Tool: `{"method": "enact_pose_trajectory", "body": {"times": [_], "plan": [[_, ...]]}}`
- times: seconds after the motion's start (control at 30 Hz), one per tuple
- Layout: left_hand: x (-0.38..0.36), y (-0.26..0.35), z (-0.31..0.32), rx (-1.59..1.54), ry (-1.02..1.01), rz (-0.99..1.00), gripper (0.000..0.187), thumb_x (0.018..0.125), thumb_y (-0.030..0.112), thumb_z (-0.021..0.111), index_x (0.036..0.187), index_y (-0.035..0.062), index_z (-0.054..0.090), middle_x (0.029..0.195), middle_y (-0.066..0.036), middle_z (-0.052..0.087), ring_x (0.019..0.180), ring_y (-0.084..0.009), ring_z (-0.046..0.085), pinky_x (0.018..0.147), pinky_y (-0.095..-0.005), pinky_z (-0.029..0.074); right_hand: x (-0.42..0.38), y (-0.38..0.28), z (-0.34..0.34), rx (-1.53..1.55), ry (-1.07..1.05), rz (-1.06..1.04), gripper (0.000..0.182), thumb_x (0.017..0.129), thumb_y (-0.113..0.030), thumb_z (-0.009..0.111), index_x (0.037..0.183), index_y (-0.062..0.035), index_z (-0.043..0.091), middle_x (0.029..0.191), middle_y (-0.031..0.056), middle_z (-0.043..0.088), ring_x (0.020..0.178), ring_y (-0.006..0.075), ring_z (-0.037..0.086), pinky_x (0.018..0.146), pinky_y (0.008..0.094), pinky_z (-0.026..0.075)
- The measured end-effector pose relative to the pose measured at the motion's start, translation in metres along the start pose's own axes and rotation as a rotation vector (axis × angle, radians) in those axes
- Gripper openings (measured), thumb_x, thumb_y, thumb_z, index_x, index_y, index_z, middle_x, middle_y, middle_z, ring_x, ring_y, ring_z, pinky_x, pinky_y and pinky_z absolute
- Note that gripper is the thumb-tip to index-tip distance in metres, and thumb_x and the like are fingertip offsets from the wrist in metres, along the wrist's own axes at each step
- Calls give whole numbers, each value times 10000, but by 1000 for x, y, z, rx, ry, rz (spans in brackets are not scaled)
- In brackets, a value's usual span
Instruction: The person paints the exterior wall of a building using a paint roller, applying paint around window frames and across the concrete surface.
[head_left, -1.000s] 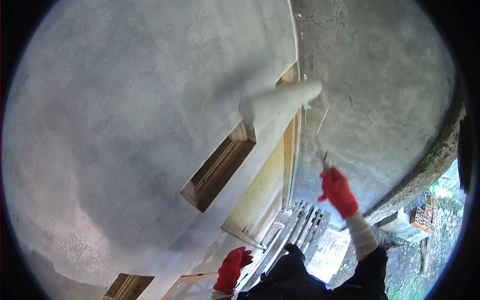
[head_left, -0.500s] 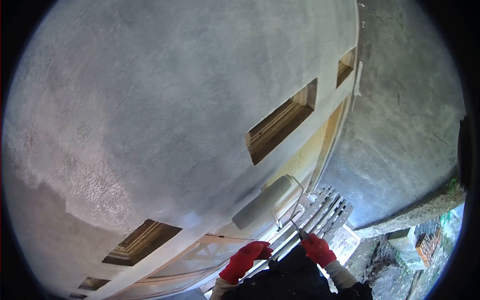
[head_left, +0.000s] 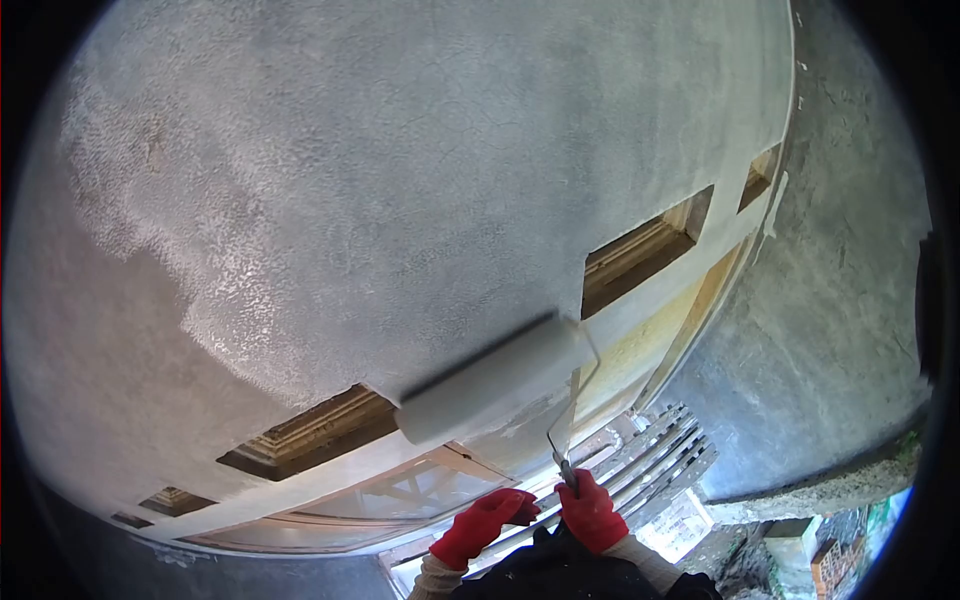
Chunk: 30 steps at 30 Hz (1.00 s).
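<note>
My right hand, in a red glove, is closed round the handle of a paint roller. The bent wire frame rises from the grip to a wide grey-white roller sleeve. That sleeve lies slantwise against the plastered surface, between two recessed openings, its left end close to the nearer one. Nothing shows in my left hand, also red-gloved, which is beside the right one with its fingers loosely bent and apart. Left of the roller the surface is glossy and wet-looking, with a ragged edge against a duller grey-brown part.
A recessed opening lies left of the roller and another to its right. Below is a wood-framed window. Slatted planks stand behind my right hand. Bricks and rubble lie low at the right.
The roller has moved up and left from over the window side onto the plaster between the openings. My right hand has shifted left, nearer my left hand. The view has tilted.
</note>
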<state>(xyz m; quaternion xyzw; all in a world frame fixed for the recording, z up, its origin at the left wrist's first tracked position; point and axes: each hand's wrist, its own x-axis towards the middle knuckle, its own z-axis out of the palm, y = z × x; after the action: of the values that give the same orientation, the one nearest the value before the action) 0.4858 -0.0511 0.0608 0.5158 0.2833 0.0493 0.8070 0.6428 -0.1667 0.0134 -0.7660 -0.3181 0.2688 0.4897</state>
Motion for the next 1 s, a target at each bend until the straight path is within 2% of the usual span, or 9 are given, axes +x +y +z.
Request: {"method": "enact_pose_trajectory", "body": {"times": [0.17,0.23,0.3,0.47,0.57,0.6,0.67,0.87,1.0], "plan": [[12,1,12,-6,10,61,338,978,202,382,1180,-42,500,1054,-156,602,976,-237,591,886,-356,471,29,-67,-20,58,2,-82,226,821,-260,633,949,-109,525,699,187,599,702,407,599,560,459,462],[17,0,16,-38,21,71,338,977,204,385,1178,-42,499,1058,-154,602,981,-234,590,890,-353,468,33,-49,-16,-65,17,-131,185,852,-191,593,944,-65,494,664,152,610,596,303,641,497,395,478],[15,0,21,-35,34,48,348,974,225,396,1186,-33,493,1059,-146,603,990,-222,588,898,-337,461,22,-15,-12,-170,3,-76,207,829,-237,612,921,-89,500,679,194,605,640,408,604,532,462,462],[24,-1,27,-48,27,-27,345,966,238,421,1175,-23,501,1084,-130,588,1011,-210,579,895,-337,463,10,23,-6,-42,-93,87,253,831,-289,610,926,-85,494,693,197,602,691,434,592,576,501,458],[25,18,36,55,67,135,327,962,227,428,1155,-22,513,1051,-130,603,989,-209,592,884,-332,467,23,-67,-33,-27,-75,7,250,828,-274,618,938,-81,503,702,194,604,705,418,603,585,485,465],[30,21,35,-132,91,48,303,958,217,435,1116,-24,529,1010,-128,618,963,-205,605,873,-322,470,29,-75,-34,21,-61,-57,241,829,-260,622,946,-81,512,733,196,610,742,409,607,592,464,472],[25,30,32,-72,69,22,295,959,216,433,1096,-25,534,986,-123,622,952,-199,608,871,-316,470,32,-77,-35,1,-51,-75,231,830,-253,621,944,-85,512,735,195,610,744,409,605,591,463,473],[13,24,21,-6,7,-45,307,962,243,427,1019,-27,563,900,-102,620,863,-169,603,830,-294,471,14,19,-14,-180,-45,35,239,823,-284,627,878,-100,486,689,188,601,687,425,588,564,494,453],[0,32,16,16,15,-31,307,963,238,427,1023,-30,564,908,-107,624,870,-170,606,838,-292,466,14,-4,-4,-51,-14,39,246,818,-288,633,906,-105,495,679,186,599,678,419,591,558,489,452]]}}
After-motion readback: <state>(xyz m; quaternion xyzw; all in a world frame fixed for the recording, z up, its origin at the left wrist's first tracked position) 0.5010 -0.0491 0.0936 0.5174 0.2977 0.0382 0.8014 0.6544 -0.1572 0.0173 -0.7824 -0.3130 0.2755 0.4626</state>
